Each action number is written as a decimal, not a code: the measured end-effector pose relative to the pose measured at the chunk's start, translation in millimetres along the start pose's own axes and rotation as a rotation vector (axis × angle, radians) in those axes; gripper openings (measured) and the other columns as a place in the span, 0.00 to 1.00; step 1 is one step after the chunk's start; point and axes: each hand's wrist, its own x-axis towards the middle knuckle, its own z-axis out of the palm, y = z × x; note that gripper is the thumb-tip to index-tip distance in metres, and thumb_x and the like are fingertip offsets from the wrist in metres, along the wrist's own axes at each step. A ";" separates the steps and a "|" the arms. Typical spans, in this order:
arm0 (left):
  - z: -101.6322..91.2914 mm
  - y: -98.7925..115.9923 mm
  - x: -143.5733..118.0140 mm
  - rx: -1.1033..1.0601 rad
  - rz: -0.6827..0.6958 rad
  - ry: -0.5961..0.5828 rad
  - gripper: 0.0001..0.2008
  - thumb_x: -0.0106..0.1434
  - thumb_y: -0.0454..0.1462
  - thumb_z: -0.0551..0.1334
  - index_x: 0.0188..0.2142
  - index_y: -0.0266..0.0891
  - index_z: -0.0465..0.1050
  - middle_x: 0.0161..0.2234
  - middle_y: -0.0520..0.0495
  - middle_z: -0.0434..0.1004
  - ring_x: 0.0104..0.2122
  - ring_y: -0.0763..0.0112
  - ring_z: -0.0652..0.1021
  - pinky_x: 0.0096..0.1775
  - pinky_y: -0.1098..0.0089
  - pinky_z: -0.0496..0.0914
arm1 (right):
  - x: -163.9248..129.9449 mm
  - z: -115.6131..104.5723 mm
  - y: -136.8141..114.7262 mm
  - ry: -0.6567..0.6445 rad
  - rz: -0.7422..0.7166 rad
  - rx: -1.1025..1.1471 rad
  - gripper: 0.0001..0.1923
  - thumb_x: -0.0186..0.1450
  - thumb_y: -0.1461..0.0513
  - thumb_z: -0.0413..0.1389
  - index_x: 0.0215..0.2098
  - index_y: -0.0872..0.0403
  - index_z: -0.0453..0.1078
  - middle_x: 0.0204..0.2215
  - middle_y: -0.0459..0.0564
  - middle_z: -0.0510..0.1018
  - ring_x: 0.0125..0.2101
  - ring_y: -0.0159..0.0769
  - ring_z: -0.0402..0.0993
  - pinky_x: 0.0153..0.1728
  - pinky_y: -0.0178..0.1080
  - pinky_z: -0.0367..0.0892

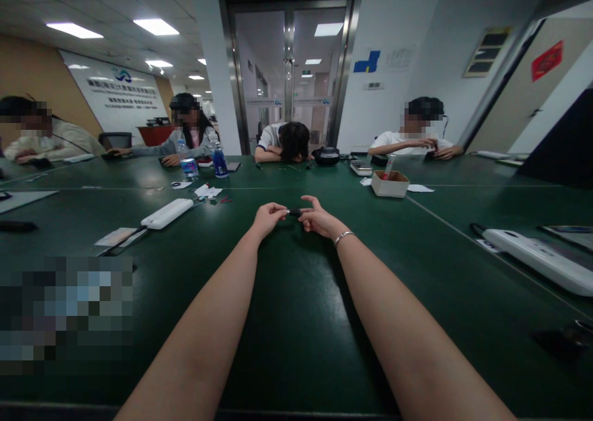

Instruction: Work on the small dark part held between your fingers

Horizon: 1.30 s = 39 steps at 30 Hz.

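Observation:
Above the green table, both of my arms reach forward and the hands meet at a small black cylinder [294,212] with a silvery left end; its exact kind is too small to make out. My left hand [269,218] pinches the silvery end between thumb and fingertips. At the black end, my right hand [320,219] has its fingers closed on it, with one finger stretched out above. A silver bracelet [343,238] circles the right wrist.
The green table [296,322] carries a white power strip [167,214] on the left, another white device [540,257] on the right, a small box [390,184], bottles [219,161] and paper scraps [208,191]. Several people sit around it; one rests their head [295,141] on the far edge.

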 end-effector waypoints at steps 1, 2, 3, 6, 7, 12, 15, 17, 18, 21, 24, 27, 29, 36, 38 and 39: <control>0.1 -0.1 0.1 0.000 -0.002 0.000 0.05 0.48 0.31 0.65 0.28 0.34 0.73 0.23 0.50 0.74 0.24 0.73 0.73 0.35 0.67 0.68 | 0.2 -0.1 0.2 0.006 0.013 -0.005 0.31 0.55 0.68 0.60 0.51 0.46 0.52 0.25 0.37 0.69 0.12 0.23 0.61 0.13 0.28 0.63; 0.3 -0.2 0.3 0.002 -0.002 -0.001 0.05 0.48 0.31 0.65 0.28 0.34 0.73 0.23 0.50 0.74 0.24 0.73 0.73 0.35 0.67 0.69 | 0.8 0.0 0.3 0.017 0.035 -0.019 0.26 0.58 0.65 0.59 0.50 0.47 0.53 0.24 0.38 0.70 0.12 0.24 0.61 0.13 0.28 0.63; 0.4 -0.4 0.4 0.004 -0.002 -0.004 0.05 0.48 0.31 0.65 0.28 0.34 0.73 0.23 0.50 0.74 0.24 0.73 0.73 0.35 0.68 0.69 | 1.5 0.4 0.5 0.030 0.055 -0.038 0.21 0.61 0.62 0.57 0.49 0.49 0.54 0.22 0.40 0.70 0.11 0.24 0.60 0.12 0.28 0.62; 0.6 -0.8 0.8 0.008 -0.001 0.000 0.05 0.48 0.32 0.66 0.28 0.34 0.73 0.22 0.50 0.74 0.24 0.73 0.73 0.35 0.67 0.69 | 2.6 1.7 0.1 0.038 0.076 -0.080 0.10 0.66 0.60 0.51 0.45 0.53 0.58 0.20 0.43 0.71 0.10 0.24 0.58 0.11 0.28 0.61; 0.5 -0.8 0.7 0.008 -0.002 0.003 0.05 0.48 0.32 0.66 0.28 0.34 0.73 0.22 0.50 0.74 0.24 0.73 0.73 0.35 0.67 0.69 | 2.3 1.7 -0.2 0.021 0.068 -0.081 0.10 0.65 0.63 0.52 0.45 0.53 0.58 0.20 0.42 0.71 0.11 0.24 0.58 0.12 0.28 0.62; 0.2 0.7 -0.1 0.008 -0.005 -0.002 0.05 0.49 0.31 0.65 0.28 0.34 0.73 0.23 0.49 0.74 0.24 0.73 0.74 0.34 0.67 0.69 | 1.6 1.1 -0.6 -0.044 0.049 -0.040 0.20 0.61 0.66 0.56 0.49 0.50 0.57 0.20 0.39 0.70 0.12 0.25 0.62 0.15 0.30 0.67; 0.5 1.4 -0.2 0.005 -0.012 0.000 0.05 0.49 0.31 0.65 0.28 0.34 0.73 0.23 0.49 0.74 0.24 0.73 0.74 0.34 0.68 0.69 | 3.0 2.1 0.0 0.003 0.074 -0.050 0.08 0.67 0.61 0.50 0.44 0.54 0.59 0.21 0.44 0.71 0.11 0.24 0.59 0.12 0.30 0.64; 0.7 1.6 -0.2 -0.001 -0.016 0.008 0.05 0.49 0.31 0.65 0.28 0.33 0.73 0.23 0.49 0.74 0.24 0.73 0.74 0.34 0.68 0.68 | 2.1 2.4 -0.2 0.005 0.050 -0.043 0.07 0.66 0.63 0.50 0.43 0.54 0.60 0.21 0.42 0.70 0.11 0.23 0.58 0.12 0.29 0.63; 0.7 1.8 -0.2 -0.004 -0.017 0.011 0.05 0.49 0.30 0.65 0.28 0.33 0.73 0.23 0.49 0.74 0.24 0.74 0.73 0.34 0.68 0.68 | 1.1 2.4 -0.6 0.000 0.029 -0.031 0.09 0.65 0.66 0.51 0.43 0.53 0.59 0.21 0.41 0.70 0.11 0.23 0.58 0.12 0.28 0.63; 1.0 2.2 -0.6 -0.008 -0.012 0.007 0.05 0.49 0.31 0.65 0.28 0.33 0.73 0.23 0.49 0.74 0.23 0.75 0.73 0.33 0.69 0.68 | -1.7 2.0 -1.9 -0.007 0.014 0.007 0.16 0.60 0.71 0.55 0.43 0.51 0.59 0.20 0.38 0.68 0.12 0.23 0.60 0.15 0.28 0.66; 1.2 2.4 -0.9 -0.007 -0.008 0.000 0.05 0.49 0.31 0.65 0.28 0.33 0.73 0.23 0.50 0.74 0.23 0.75 0.73 0.33 0.70 0.67 | -1.2 2.4 -2.1 0.012 0.059 -0.001 0.06 0.66 0.65 0.52 0.40 0.53 0.59 0.20 0.41 0.70 0.11 0.23 0.59 0.14 0.29 0.65; 1.2 2.1 -0.6 -0.012 -0.010 0.010 0.05 0.48 0.30 0.65 0.28 0.33 0.73 0.23 0.50 0.74 0.23 0.75 0.73 0.33 0.70 0.67 | 0.0 2.9 -2.2 0.028 0.060 -0.031 0.03 0.67 0.65 0.50 0.40 0.55 0.60 0.19 0.42 0.71 0.11 0.23 0.58 0.13 0.29 0.64; 1.3 1.9 -0.2 -0.016 -0.013 0.013 0.05 0.48 0.30 0.65 0.27 0.33 0.73 0.23 0.50 0.74 0.23 0.75 0.73 0.33 0.70 0.67 | -0.3 3.0 -2.9 0.013 0.057 -0.019 0.10 0.64 0.69 0.52 0.42 0.54 0.61 0.18 0.40 0.69 0.11 0.24 0.60 0.15 0.29 0.66; 1.2 1.8 -0.1 -0.017 -0.019 0.010 0.04 0.49 0.30 0.64 0.27 0.33 0.73 0.23 0.50 0.74 0.23 0.75 0.73 0.33 0.70 0.67 | -0.9 6.3 -5.2 0.042 0.072 -0.054 0.04 0.69 0.63 0.48 0.41 0.55 0.61 0.20 0.43 0.70 0.11 0.24 0.59 0.13 0.30 0.66; 0.9 1.4 -0.1 -0.012 -0.016 0.006 0.04 0.49 0.30 0.64 0.28 0.32 0.73 0.23 0.49 0.74 0.23 0.75 0.73 0.32 0.70 0.67 | -1.0 6.9 -5.4 0.038 0.058 -0.080 0.07 0.66 0.68 0.49 0.43 0.54 0.62 0.19 0.41 0.69 0.11 0.24 0.60 0.13 0.30 0.65; 0.7 1.1 0.0 -0.010 -0.014 0.004 0.05 0.49 0.30 0.64 0.28 0.32 0.73 0.23 0.49 0.74 0.23 0.75 0.73 0.32 0.70 0.67 | -1.1 6.9 -5.4 0.032 0.057 -0.079 0.11 0.64 0.71 0.50 0.44 0.53 0.62 0.20 0.40 0.68 0.12 0.24 0.61 0.14 0.30 0.66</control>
